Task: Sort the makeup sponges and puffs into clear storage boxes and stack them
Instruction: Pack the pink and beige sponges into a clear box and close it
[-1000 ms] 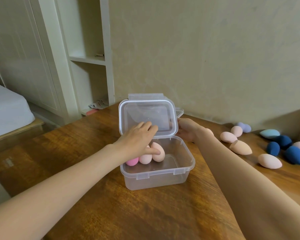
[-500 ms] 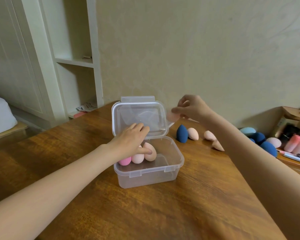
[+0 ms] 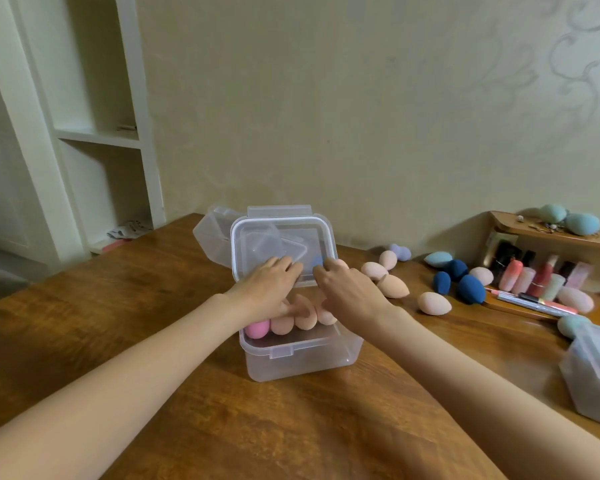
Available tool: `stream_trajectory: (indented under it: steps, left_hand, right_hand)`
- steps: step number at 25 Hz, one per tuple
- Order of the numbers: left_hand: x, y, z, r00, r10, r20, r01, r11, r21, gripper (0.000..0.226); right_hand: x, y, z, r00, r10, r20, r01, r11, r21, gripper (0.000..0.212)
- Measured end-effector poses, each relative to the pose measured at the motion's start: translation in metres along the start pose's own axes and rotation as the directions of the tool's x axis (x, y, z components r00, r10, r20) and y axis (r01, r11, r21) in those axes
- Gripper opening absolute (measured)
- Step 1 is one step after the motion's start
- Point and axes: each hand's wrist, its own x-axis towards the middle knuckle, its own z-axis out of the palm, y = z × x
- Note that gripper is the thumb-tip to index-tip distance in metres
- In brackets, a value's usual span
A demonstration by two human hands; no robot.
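Peach sponge [image 3: 324, 315] under the right hand [image 3: 347, 289], inside the clear box [image 3: 302, 358]; fingers curled over it, grip itself hidden, cannot tell if pinched or only touched
Left hand [image 3: 269, 289]: fingers fairly straight, tips resting on the upright lid [image 3: 281, 237], thumb laid on the sponges below; holds nothing
Row in box, back wall, L to R: 1 pink sponge [image 3: 257, 329], 3 peach incl. the one under the right hand; touching side by side, pointed ends up
Box: lid hinged at back, standing open, front latch tab hanging at near rim; sits mid table [image 3: 153, 341], wood
Behind lid: 2nd clear box [image 3: 210, 233], partly hidden, seen thru the plastic
Loose on table, R of box, apart from it:
- peach sponges [image 3: 392, 285], approx 4, lying on sides
- lilac sponge [image 3: 400, 251], by the wall
- navy sponges [image 3: 470, 289], 3, clustered
- teal sponge [image 3: 437, 258], just beside the navy ones
- pale pink sponges [image 3: 575, 299], near the tray
Far R: wooden tray [image 3: 520, 310] w/ bottles & tubes [image 3: 534, 275], pens along its near edge; small shelf above carrying 2 teal sponges [image 3: 568, 220]
R edge: another clear box [image 3: 593, 372], frosted look, contents unclear; teal sponge touching its far side
L background: white shelving [image 3: 101, 133], papers on lowest shelf
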Motion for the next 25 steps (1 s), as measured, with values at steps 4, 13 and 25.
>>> stream_trajectory:
  steps: [4,13,25]
  left_hand:
    - [0.013,0.008,0.003,1.0,-0.002,0.026,0.002,1.0,-0.012,0.034]
    - [0.01,0.013,0.004,0.999,0.037,-0.023,-0.037,0.999,0.03,0.04]
    - [0.011,0.015,0.007,0.999,0.03,-0.024,-0.029,0.998,0.053,0.043]
  right_hand:
    - [-0.004,0.01,-0.005,0.995,0.081,0.065,-0.086,0.993,0.075,0.016]
    - [0.005,0.115,0.024,0.874,0.476,0.1,-0.486,0.849,0.208,0.023]
    - [-0.006,0.101,-0.006,0.83,0.555,0.052,-0.161,0.149,0.976,0.015]
